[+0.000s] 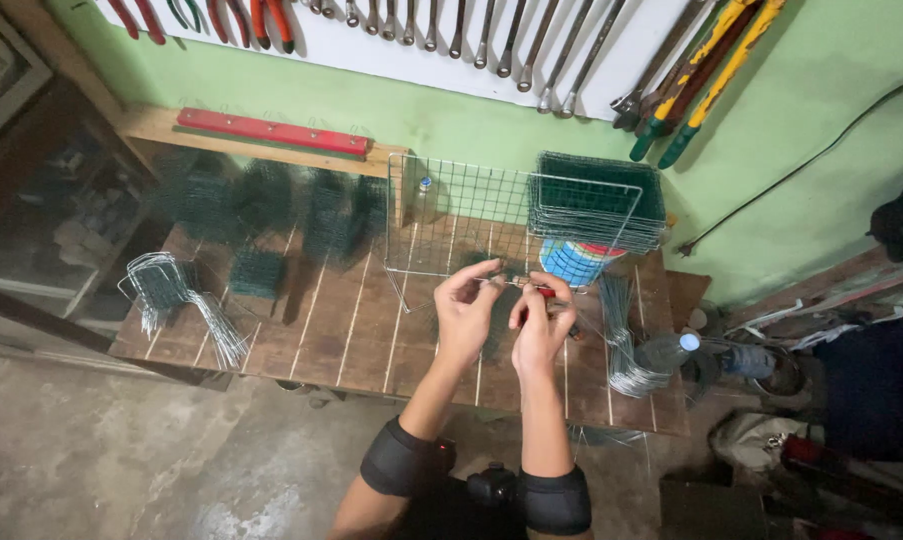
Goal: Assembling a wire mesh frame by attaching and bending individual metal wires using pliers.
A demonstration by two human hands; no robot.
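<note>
Over a wooden slatted bench (351, 330), my left hand (466, 315) pinches a thin wire at the lower edge of an upright silver wire mesh panel (461, 215). My right hand (543, 325) is closed around a small tool with a red handle, its tip at the same wire; the tool is mostly hidden by my fingers. Both hands meet near the panel's bottom rail. A dark green mesh piece lies on the bench under my hands.
A stack of green mesh panels (599, 195) sits on a blue-and-white tub (574, 262). Bent wire bundles (176, 300) lie at the left, more wires (626, 340) at the right. Green mesh cubes (261, 215), a plastic bottle (716, 355), and hung wrenches and pliers (451, 25) are around.
</note>
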